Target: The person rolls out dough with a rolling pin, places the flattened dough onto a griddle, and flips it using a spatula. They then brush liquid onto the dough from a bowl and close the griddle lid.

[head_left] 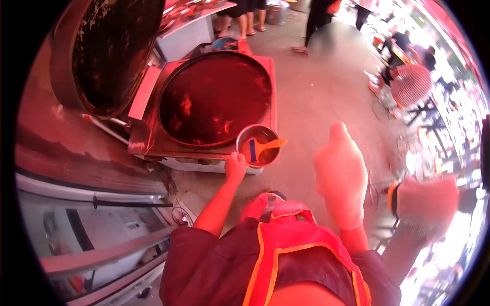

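Observation:
My left hand [235,167] grips the near-left rim of a round metal bowl [245,136], fingers closed on its edge. Inside the bowl lie some dark liquid and a brush [266,146] with a yellow-orange handle and a blue band. Just beyond the bowl is a large round griddle [217,99] with a dark, shiny surface. My right hand [341,176] is raised over the floor to the right, apart from the bowl and griddle. A pale glove covers it, so its separate fingers cannot be made out.
A big round lid [109,56] stands tilted up left of the griddle. A blue basin [225,44] sits behind it. At the lower left is a glass-fronted metal unit [107,229]. A round fan [411,85] stands to the right, near seated people. Other people's legs [250,20] show at the back.

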Tool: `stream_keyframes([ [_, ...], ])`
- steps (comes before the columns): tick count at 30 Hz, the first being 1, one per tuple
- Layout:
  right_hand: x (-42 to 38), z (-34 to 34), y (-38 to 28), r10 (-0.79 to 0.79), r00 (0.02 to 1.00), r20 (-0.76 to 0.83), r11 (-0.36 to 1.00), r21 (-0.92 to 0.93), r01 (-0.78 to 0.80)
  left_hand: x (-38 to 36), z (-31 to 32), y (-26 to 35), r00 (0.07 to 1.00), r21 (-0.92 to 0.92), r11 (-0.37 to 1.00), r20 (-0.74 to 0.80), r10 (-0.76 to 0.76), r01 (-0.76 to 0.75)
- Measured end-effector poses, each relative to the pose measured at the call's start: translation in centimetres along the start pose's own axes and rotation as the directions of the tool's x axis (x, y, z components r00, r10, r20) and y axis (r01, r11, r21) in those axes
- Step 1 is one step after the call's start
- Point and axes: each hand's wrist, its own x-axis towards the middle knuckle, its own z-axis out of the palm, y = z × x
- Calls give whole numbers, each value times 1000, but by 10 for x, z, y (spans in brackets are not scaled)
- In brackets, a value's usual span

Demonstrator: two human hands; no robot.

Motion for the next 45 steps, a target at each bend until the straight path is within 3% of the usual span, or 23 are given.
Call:
stream_keyframes([
  [5, 137, 71, 24, -144, 964, 225, 986, 117, 120, -1, -8, 34, 986, -61, 985, -7, -165, 164],
  [8, 210, 136, 39, -266, 905, 332, 953, 233, 194, 6, -1, 23, 955, -95, 951, 66, -289, 295],
  [10, 254, 187, 50, -348, 853, 388, 919, 323, 228, 8, -18, 51, 947, -54, 946, 46, -319, 321],
  [12, 293, 241, 62, -422, 796, 434, 880, 408, 243, 5, -21, 37, 897, -121, 896, 180, -404, 427],
  [14, 331, 300, 70, -494, 735, 465, 835, 490, 252, 4, -27, 46, 839, -108, 838, 187, -511, 534],
  [16, 364, 354, 75, -557, 687, 467, 785, 566, 252, 1, -34, 62, 719, -580, 486, 273, -640, 653],
  [19, 404, 426, 69, -648, 631, 426, 692, 675, 256, -18, -36, 65, 609, -713, 432, -9, -793, 552],
  [22, 420, 496, 62, -743, 568, 355, 578, 769, 275, -11, -47, 103, 418, -736, 448, -244, -875, 507],
  [25, 397, 580, 84, -834, 436, 338, 494, 809, 317, 5, -53, 130, 367, -704, 482, -325, -872, 522],
  [30, 326, 638, 169, -875, 47, 483, 436, 741, 511, 60, -72, 134, 448, -602, 572, -362, -818, 557],
  [31, 319, 639, 177, -860, -35, 510, 408, 726, 554, 79, -82, 127, 550, -401, 717, -462, -696, 570],
  [32, 331, 634, 186, -748, -91, 657, 564, 702, 434, 103, -90, 120, 655, -177, 817, -515, -552, 549],
  [33, 348, 629, 190, -741, -205, 639, 511, 735, 446, 130, -92, 112, 644, -107, 816, -559, -522, 568],
  [34, 362, 624, 191, -723, -314, 615, 458, 767, 449, 162, -93, 107, 605, -231, 812, -565, -560, 536],
  [35, 371, 620, 192, -739, -356, 572, 393, 796, 461, 188, -88, 84, 698, -2, 870, -596, -396, 493],
  [37, 382, 617, 193, -758, -445, 477, 252, 843, 475, 241, -81, 59, 825, 297, 863, -524, -212, 410],
  [38, 382, 620, 196, -766, -469, 441, 221, 864, 452, 262, -73, 41, 871, 422, 843, -480, -106, 335],
  [40, 381, 627, 204, -779, -511, 365, 157, 901, 404, 292, -63, 16, 900, 474, 839, -433, -43, 268],
  [43, 375, 632, 211, -808, -407, 427, 305, 893, 331, 314, -53, -25, 901, 557, 794, -433, 27, 244],
  [45, 368, 621, 202, -834, -360, 418, 243, 864, 441, 316, -65, -27, 943, 639, 755, -322, 85, 150],
])
